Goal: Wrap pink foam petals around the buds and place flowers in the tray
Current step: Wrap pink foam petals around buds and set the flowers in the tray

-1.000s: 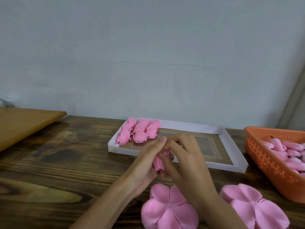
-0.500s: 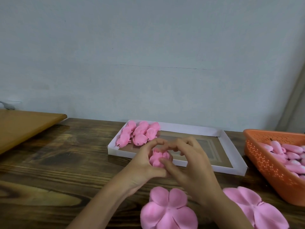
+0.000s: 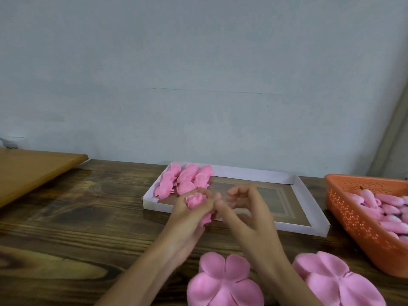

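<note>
- Far off the left hand's outer side, a wooden board (image 3: 33, 171) lies on the table (image 3: 77, 217).
- Next, the left hand (image 3: 187, 219) curls its fingers round a wrapped flower (image 3: 196, 200), whose bloom peeks out above the fist.
- Just beyond that hand, finished flowers (image 3: 185, 181) cluster in a corner of the white tray (image 3: 154, 204).
- Close beside it, the right hand (image 3: 245, 215) hovers with loosely bent fingers, holding nothing; its thumb tip is near the left fingertips.
- Nearer than both hands, beside the forearms, lie two flat petal pieces (image 3: 223, 281).
- Off the right hand's outer side, an orange basket (image 3: 353, 219) holds buds (image 3: 386, 208).
</note>
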`<state>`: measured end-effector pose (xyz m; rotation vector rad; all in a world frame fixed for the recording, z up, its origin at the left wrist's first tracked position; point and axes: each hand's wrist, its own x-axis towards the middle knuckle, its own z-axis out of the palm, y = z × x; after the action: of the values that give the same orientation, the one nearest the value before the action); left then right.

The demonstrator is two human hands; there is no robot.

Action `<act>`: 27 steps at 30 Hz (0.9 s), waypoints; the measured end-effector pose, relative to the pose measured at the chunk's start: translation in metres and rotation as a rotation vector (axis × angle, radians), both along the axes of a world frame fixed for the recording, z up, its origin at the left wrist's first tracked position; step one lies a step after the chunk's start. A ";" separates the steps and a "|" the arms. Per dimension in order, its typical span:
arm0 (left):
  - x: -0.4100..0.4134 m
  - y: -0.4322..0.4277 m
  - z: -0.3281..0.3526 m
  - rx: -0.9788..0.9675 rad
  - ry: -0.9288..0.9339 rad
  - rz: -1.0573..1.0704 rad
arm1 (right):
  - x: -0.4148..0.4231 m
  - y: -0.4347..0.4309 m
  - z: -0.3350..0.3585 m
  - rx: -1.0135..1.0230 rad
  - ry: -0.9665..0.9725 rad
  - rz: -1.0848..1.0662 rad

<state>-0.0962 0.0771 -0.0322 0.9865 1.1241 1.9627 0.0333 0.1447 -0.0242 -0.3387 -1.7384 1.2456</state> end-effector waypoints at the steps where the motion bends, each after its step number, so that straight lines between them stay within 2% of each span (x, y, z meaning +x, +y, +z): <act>1: 0.002 0.001 0.001 0.019 -0.070 -0.014 | -0.002 -0.002 -0.002 -0.014 -0.021 0.049; 5: 0.009 0.000 0.003 0.043 -0.262 0.010 | -0.004 -0.006 -0.008 0.054 -0.082 0.047; 8: 0.020 -0.001 0.006 -0.021 -0.285 0.023 | -0.007 -0.008 -0.013 0.183 -0.122 -0.005; 10: 0.026 -0.001 0.008 -0.027 -0.294 0.004 | -0.008 -0.011 -0.015 0.189 -0.146 -0.020; 12: 0.025 -0.003 0.010 -0.026 -0.291 -0.054 | -0.010 -0.011 -0.015 0.136 -0.134 0.011; 15: 0.019 -0.009 0.013 -0.023 -0.275 -0.162 | -0.009 -0.007 -0.009 -0.051 -0.082 0.227; 17: 0.018 -0.013 0.015 -0.035 -0.179 -0.185 | -0.007 -0.007 -0.005 -0.203 -0.105 0.388; 19: 0.020 -0.014 0.016 -0.047 -0.133 -0.176 | -0.007 -0.005 -0.004 -0.298 -0.127 0.454; 24: 0.021 -0.010 0.016 -0.009 -0.139 -0.012 | -0.011 -0.011 -0.010 -0.236 -0.021 0.352; 27: 0.020 -0.011 0.016 0.029 -0.171 -0.013 | -0.012 -0.014 -0.009 -0.272 -0.002 0.418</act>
<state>-0.0767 0.0656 -0.0164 0.8210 0.9950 2.0163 0.0216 0.1309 -0.0335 -0.1336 -1.6941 1.7907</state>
